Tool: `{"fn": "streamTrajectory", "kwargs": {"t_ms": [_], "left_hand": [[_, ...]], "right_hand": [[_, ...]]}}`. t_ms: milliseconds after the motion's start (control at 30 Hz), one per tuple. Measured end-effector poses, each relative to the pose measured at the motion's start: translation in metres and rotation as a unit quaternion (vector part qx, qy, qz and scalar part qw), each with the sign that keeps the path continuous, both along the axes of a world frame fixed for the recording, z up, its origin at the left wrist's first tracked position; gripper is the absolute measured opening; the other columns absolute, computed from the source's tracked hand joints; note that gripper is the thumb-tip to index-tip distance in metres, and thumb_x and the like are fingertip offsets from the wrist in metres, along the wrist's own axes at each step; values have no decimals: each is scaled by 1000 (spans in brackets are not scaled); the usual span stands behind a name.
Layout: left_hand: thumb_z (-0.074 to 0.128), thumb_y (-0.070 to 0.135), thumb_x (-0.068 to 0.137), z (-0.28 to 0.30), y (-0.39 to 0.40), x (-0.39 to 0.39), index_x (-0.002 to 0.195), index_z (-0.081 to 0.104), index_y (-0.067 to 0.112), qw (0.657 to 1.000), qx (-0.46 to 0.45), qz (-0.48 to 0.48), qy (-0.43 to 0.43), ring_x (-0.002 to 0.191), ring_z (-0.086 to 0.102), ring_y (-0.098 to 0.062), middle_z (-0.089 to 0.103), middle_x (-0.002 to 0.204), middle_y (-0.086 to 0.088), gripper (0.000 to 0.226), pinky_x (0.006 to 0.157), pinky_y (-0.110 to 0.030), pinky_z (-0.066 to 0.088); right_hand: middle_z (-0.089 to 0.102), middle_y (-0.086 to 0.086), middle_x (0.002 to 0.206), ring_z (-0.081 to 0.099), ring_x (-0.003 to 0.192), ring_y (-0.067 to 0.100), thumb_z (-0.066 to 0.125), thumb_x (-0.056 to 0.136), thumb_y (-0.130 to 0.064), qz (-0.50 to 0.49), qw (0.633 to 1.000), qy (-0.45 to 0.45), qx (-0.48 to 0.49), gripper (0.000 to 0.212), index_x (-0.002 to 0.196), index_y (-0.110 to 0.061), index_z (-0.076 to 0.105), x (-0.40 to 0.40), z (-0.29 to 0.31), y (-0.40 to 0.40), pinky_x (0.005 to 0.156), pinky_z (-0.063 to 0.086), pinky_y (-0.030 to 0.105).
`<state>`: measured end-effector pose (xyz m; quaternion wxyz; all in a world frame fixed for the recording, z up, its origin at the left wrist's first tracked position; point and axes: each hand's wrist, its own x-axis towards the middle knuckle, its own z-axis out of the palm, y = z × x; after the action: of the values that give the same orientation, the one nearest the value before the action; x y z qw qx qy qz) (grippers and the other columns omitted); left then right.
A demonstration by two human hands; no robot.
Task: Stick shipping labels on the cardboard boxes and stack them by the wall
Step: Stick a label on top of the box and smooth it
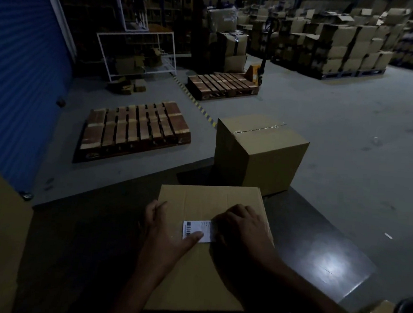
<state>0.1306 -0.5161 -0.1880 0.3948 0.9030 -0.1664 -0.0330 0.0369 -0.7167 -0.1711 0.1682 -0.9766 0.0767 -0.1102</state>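
Your left hand pins the shipping label by thumb on the near cardboard box; your right hand, fingers curled, presses its right end. Smooth outward, flattening every edge.

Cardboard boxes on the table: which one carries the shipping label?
The near box under both hands, with the white label on top. The taped box behind it shows none.

dim, underexposed warehouse view; a white glare patch on the dark bench, soft blur, wide-angle bending at edges.
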Motion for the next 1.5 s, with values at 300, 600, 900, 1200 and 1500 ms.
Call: {"fn": "streamTrajectory", "kwargs": {"t_ms": [300,600,900,1200,1500], "left_hand": [[58,63,90,-12,-1,3,150,42,23,998,26,20,-58,148,27,-24,17,165,6,73,116,-52,39],[64,59,90,-16,-1,7,144,48,20,997,29,25,-73,146,33,-27,25,162,0,69,115,-52,39],[65,54,95,-14,-3,7,146,49,16,998,15,21,-52,148,30,-23,19,164,4,65,117,-46,38],[46,53,104,-6,6,7,148,52,26,997,-74,30,17,145,37,-11,23,160,18,52,115,-45,43],[55,12,106,-2,6,10,142,60,22,997,-63,52,-9,132,37,3,33,159,10,38,92,-4,29]], "right_hand": [[49,-8,123,37,113,13,48,97,-50,-47,999,21,-7,30,119,-32,57,22,1,7,94,29,33],[51,1,116,39,108,20,25,93,-56,-65,994,66,-62,50,112,-23,57,29,5,16,86,26,38],[53,1,114,41,111,21,12,83,-59,-27,993,97,-59,65,105,-23,62,31,11,13,88,30,40],[65,-9,106,66,96,5,64,95,-35,20,954,31,296,25,117,-30,53,16,13,1,83,58,31],[62,24,116,63,106,37,63,97,-18,148,824,41,545,27,112,4,60,-14,24,-33,85,55,47]]}}
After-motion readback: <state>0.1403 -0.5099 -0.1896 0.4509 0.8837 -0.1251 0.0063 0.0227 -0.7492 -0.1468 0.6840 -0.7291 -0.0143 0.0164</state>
